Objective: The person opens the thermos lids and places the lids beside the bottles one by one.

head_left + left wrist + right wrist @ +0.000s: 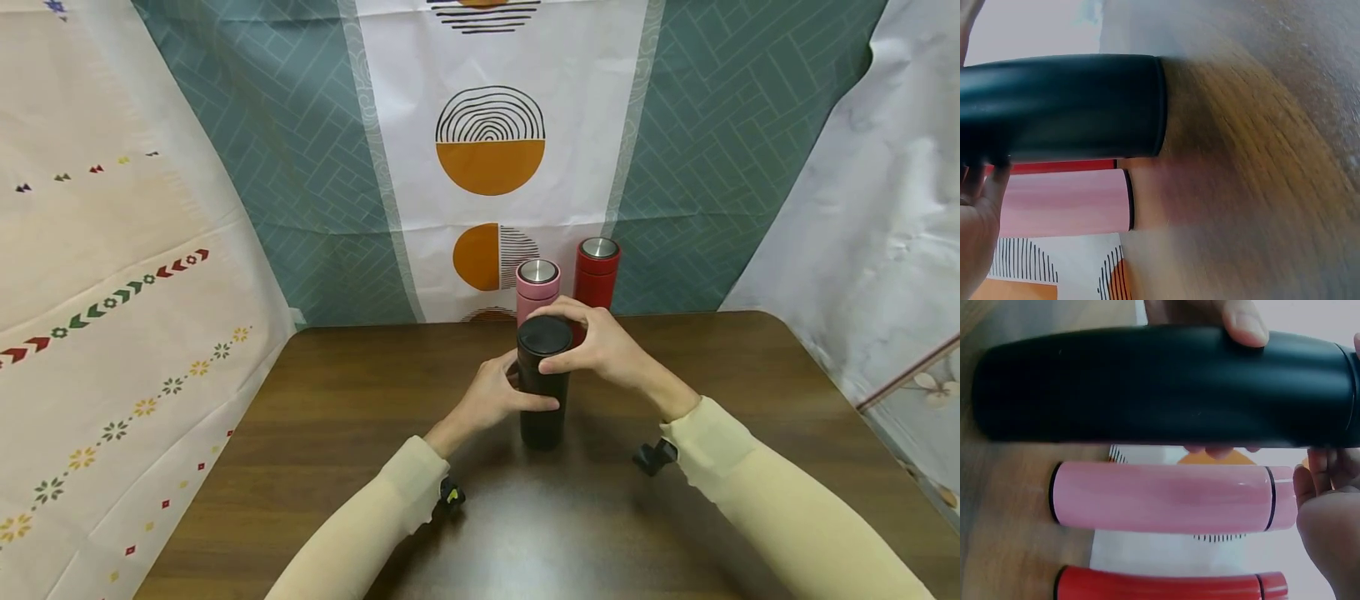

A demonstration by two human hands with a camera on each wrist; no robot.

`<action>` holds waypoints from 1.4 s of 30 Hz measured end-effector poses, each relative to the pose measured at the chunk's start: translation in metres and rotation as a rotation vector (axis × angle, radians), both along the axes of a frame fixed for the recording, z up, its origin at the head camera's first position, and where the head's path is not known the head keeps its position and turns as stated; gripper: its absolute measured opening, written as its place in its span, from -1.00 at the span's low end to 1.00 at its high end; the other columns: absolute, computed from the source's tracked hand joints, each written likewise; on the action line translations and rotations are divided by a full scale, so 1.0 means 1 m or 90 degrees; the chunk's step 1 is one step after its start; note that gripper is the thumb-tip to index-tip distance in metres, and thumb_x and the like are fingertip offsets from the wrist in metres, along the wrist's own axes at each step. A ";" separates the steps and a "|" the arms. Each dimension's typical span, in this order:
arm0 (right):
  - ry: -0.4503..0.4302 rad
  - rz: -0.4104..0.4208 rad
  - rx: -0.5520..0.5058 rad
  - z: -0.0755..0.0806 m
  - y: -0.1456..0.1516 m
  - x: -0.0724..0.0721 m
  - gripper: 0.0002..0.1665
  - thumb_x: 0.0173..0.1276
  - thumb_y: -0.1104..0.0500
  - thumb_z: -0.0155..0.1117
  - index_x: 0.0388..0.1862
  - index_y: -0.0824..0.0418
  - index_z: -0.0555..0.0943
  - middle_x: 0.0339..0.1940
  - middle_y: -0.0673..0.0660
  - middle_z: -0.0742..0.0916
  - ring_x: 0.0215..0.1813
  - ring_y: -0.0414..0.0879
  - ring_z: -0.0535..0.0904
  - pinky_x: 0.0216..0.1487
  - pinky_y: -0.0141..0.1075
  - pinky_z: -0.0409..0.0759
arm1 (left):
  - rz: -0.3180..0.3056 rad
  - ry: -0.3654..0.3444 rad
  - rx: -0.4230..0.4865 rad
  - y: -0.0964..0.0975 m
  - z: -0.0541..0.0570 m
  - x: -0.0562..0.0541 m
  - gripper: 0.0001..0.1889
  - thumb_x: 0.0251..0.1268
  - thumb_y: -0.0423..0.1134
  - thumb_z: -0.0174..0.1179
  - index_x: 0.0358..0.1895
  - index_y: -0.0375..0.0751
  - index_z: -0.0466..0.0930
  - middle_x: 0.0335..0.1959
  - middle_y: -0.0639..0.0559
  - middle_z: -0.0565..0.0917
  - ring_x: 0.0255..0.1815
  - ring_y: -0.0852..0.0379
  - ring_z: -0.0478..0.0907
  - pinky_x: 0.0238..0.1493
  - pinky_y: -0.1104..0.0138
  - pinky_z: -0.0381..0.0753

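Observation:
A black thermos bottle (545, 417) with a round black lid stands upright at the tabletop in the head view; it lies sideways across both wrist views. My left hand (495, 398) grips its body from the left, thumb across the near side. Higher up, my right hand (596, 346) holds the bottle around its lid (545, 335), thumb in front and fingers behind. Part of the right hand (1332, 506) shows in the right wrist view. Close behind are a pink thermos bottle (1166, 495) and a red thermos bottle (1160, 584), both upright with steel-topped lids.
The brown wooden table (337, 467) ends at its far edge against a hanging patterned cloth (315, 167). A pale embroidered cloth (112, 275) hangs along the left side, and a white cloth (892, 250) along the right.

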State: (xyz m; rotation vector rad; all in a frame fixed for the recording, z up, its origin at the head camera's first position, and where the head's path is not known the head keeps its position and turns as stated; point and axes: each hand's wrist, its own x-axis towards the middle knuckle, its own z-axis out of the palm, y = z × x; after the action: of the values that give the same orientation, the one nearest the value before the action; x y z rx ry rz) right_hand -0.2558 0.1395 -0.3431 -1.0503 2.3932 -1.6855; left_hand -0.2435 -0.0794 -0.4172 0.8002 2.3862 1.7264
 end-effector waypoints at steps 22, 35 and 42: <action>0.000 -0.188 0.070 0.013 -0.015 0.034 -0.30 0.13 -0.06 0.68 0.26 0.01 0.66 -0.03 0.08 0.79 -0.09 -0.01 0.69 -0.03 -0.08 0.67 | -0.001 0.022 0.016 0.001 -0.004 0.001 -0.29 0.13 -0.15 0.59 0.39 0.05 0.53 0.16 0.15 0.72 0.13 0.14 0.68 0.27 0.14 0.62; -0.004 -0.025 0.009 0.008 -0.003 0.010 -0.32 0.14 0.15 0.67 0.28 0.05 0.66 -0.02 0.02 0.78 -0.01 0.03 0.68 0.03 -0.01 0.70 | -0.012 0.028 0.006 -0.002 -0.001 0.000 -0.25 0.12 -0.13 0.60 0.41 0.04 0.51 0.18 0.17 0.71 0.16 0.17 0.66 0.30 0.14 0.60; -0.031 -0.038 0.000 0.005 -0.004 0.018 -0.22 0.26 0.12 0.57 0.46 0.14 0.52 0.13 0.09 0.75 0.14 0.04 0.64 0.22 0.03 0.62 | 0.014 0.040 -0.003 0.000 -0.003 0.003 -0.27 0.12 -0.09 0.60 0.40 0.06 0.52 0.14 0.19 0.72 0.15 0.19 0.66 0.30 0.15 0.60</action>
State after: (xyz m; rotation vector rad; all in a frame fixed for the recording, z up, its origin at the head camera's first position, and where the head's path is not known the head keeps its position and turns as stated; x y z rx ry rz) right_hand -0.2377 0.1353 -0.3382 -0.9363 2.4176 -1.7075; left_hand -0.2402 -0.0796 -0.4204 0.8430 2.4472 1.7285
